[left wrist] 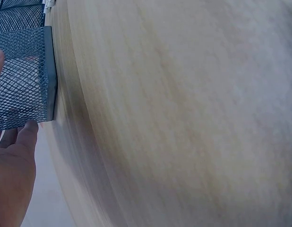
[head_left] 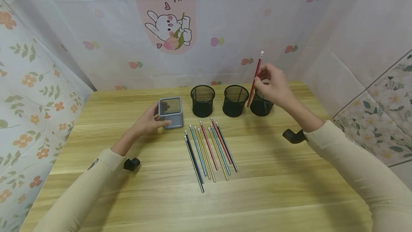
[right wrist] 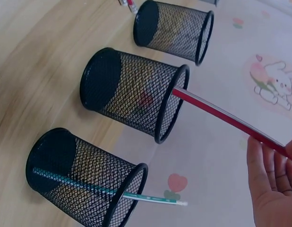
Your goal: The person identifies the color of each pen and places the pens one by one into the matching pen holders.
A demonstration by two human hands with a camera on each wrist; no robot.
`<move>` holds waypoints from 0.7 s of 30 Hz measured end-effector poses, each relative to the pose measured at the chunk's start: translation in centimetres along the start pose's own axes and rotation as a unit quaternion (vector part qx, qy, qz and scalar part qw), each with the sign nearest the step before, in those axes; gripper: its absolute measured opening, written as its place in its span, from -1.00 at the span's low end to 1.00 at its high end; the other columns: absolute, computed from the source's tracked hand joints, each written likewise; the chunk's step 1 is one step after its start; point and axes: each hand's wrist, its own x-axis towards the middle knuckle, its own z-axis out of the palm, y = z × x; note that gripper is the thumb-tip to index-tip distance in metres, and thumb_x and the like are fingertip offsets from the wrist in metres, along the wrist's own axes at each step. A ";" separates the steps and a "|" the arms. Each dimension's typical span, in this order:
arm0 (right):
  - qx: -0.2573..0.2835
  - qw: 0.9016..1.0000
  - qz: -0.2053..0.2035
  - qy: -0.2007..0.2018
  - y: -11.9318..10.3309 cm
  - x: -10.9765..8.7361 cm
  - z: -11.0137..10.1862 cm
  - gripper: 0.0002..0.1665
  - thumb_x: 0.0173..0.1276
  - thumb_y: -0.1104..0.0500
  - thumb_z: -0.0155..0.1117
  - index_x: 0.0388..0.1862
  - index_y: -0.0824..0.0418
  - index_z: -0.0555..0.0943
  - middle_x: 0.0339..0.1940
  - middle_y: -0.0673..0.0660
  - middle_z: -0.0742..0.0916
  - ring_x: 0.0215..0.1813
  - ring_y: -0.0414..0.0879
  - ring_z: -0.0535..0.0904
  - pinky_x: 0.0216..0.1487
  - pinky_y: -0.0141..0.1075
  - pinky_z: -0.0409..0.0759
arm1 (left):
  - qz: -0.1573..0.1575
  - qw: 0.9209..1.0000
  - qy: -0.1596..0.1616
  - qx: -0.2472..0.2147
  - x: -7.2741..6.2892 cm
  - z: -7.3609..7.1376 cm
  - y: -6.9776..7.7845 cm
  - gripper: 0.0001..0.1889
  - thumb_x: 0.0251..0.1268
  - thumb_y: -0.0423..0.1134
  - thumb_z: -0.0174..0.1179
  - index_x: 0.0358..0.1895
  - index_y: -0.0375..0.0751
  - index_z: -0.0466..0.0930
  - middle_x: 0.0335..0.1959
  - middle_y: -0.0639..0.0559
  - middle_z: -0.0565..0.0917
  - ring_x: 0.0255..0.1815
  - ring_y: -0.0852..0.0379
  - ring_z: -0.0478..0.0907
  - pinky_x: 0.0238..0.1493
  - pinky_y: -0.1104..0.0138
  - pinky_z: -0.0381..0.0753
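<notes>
My left hand point(head_left: 148, 120) grips a grey square mesh pen holder point(head_left: 174, 120) by its left side, thumb across the front and fingers behind. In the left wrist view the holder's mesh wall point(left wrist: 21, 80) stands at the left edge. My right hand point(head_left: 273, 83) pinches a red pencil point(head_left: 258, 63) with a white eraser, eraser end up and slightly tilted. In the right wrist view the pencil's lower end overlaps the rim of the middle black mesh cup point(right wrist: 132, 90). The right-hand black cup point(right wrist: 84, 179), partly behind my hand in the head view, holds a teal pencil point(right wrist: 155, 198).
Another round black mesh cup point(head_left: 202, 105) stands left of the middle one. Two loose groups of pencils lie in front of the cups, including a red pencil point(head_left: 209, 146), a blue pencil point(head_left: 198, 149) and a black pencil point(head_left: 226, 147). A patterned curtain point(head_left: 112, 28) hangs behind the wooden table point(head_left: 257, 203).
</notes>
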 end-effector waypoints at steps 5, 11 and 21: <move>0.014 1.000 -0.003 0.016 0.3 0.5 0.1 -0.86 0.45 0.41 0.13 -0.06 0.45 0.47 -0.17 0.26 0.63 -0.19 -0.15 0.59 -0.16 -0.52 0.63 | 0.002 1.000 -0.001 -0.004 0.0 0.0 0.0 -0.26 0.22 -0.53 0.41 0.42 -0.47 0.21 0.37 -0.37 0.36 0.43 -0.27 0.30 0.36 0.13 0.43; 0.022 0.999 0.000 0.032 1.0 1.0 0.7 -0.79 0.47 0.41 0.14 0.02 0.50 0.47 -0.15 0.29 0.63 -0.21 -0.16 0.60 -0.22 -0.56 0.61 | 0.001 1.000 0.000 -0.002 0.0 0.0 0.0 -0.25 0.22 -0.54 0.40 0.42 -0.48 0.20 0.37 -0.36 0.36 0.43 -0.26 0.30 0.35 0.16 0.44; 0.014 0.999 -0.028 0.027 2.8 0.8 2.5 -0.79 0.46 0.46 0.16 0.02 0.51 0.46 -0.17 0.31 0.64 -0.19 -0.07 0.60 -0.22 -0.59 0.61 | 0.001 1.000 -0.001 0.005 0.0 0.0 0.0 -0.25 0.23 -0.52 0.41 0.42 -0.47 0.20 0.37 -0.37 0.36 0.44 -0.27 0.29 0.38 0.10 0.40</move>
